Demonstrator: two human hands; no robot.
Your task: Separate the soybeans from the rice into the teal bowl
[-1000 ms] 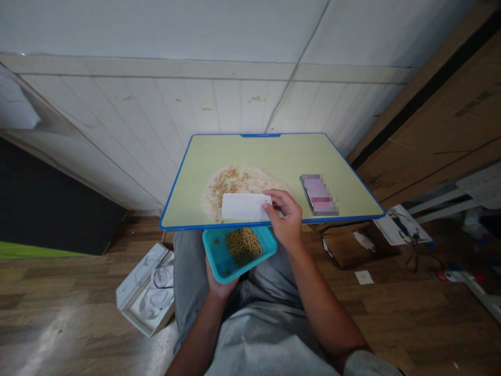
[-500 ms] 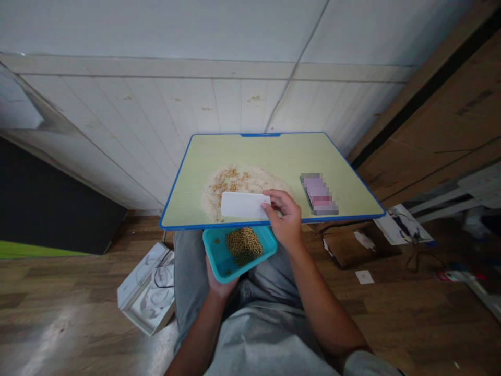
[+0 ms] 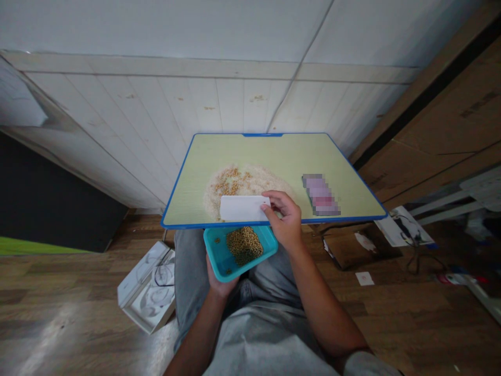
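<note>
A blue-edged table (image 3: 266,151) is standing before a pale wall (image 3: 156,31) — white panelling (image 3: 176,117) is lining the lower part, scuffed in places, behind the table. Wood-look flooring (image 3: 78,297) is spreading below the table, light gleaming on it to the left. A dark panel (image 3: 47,198) is standing left of the table; brown boards (image 3: 450,120) are rising right of it.

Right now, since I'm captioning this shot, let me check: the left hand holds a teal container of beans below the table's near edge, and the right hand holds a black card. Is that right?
Not quite: the card in the right hand is white, as the head view shows. The left hand does hold the teal container of beans below the table's near edge.
</note>
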